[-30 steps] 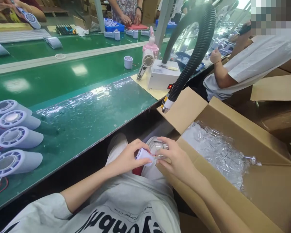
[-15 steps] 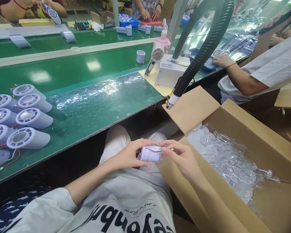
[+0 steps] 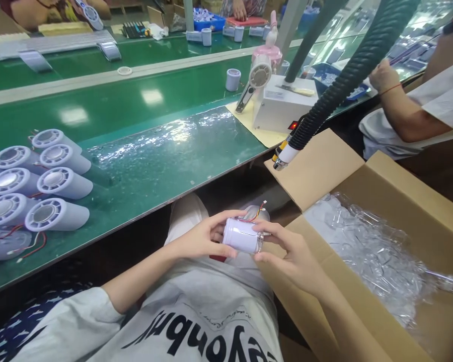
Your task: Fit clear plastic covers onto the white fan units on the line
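Over my lap, both hands hold a pale lavender fan housing (image 3: pixel 242 236), a short cylinder lying on its side. My left hand (image 3: pixel 207 235) is closed round its left end, thumb along the near side. At the right end my right hand (image 3: pixel 287 246) grips a clear plastic piece (image 3: pixel 259 242) against the housing. Thin red, yellow and dark wires (image 3: pixel 260 210) with small white plugs stick up from the far side. To the left on the bench, several similar housings (image 3: pixel 62 182) lie with their vented round ends facing me.
At my right stands an open cardboard box (image 3: pixel 396 186) with many clear plastic parts (image 3: pixel 370 246) inside. A ribbed black hose (image 3: pixel 332 95) hangs above its flap. The green bench (image 3: pixel 151 166) carries a white box device (image 3: pixel 283 108) and a handheld fan (image 3: pixel 254 80). A co-worker's arm (image 3: pixel 403 105) is at right.
The housing has turned in my hands, and the wires now stick up beyond it. My right fingers have shifted from the wires to a grip on the clear end. The view has swung slightly left.
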A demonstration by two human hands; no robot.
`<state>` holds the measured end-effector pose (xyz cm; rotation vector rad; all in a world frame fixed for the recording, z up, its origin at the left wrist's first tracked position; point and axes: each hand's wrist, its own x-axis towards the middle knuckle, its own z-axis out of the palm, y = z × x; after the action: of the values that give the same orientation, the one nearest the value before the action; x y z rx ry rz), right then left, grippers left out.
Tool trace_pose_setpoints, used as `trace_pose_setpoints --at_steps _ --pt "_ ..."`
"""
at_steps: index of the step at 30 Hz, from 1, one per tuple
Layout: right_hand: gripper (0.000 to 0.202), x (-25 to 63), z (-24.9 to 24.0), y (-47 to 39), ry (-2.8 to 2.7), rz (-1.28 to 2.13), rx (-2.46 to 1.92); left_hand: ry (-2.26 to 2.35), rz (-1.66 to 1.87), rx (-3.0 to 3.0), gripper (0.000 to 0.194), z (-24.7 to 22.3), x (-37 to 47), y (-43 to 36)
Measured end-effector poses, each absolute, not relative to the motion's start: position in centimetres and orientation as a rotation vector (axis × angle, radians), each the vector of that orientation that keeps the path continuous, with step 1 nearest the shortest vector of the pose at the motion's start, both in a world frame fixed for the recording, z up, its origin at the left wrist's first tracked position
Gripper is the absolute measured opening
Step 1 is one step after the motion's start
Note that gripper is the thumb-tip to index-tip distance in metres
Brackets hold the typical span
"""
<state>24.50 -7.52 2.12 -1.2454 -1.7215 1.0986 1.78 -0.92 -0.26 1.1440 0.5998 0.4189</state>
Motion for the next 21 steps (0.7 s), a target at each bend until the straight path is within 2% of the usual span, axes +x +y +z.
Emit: trace_pose_setpoints --at_steps 21 --pt "0.035 23.3 2.4 -7.0 -1.129 1.734 -1.2 0.594 0.469 1.285 0.07 1.5 0.9 -1.4"
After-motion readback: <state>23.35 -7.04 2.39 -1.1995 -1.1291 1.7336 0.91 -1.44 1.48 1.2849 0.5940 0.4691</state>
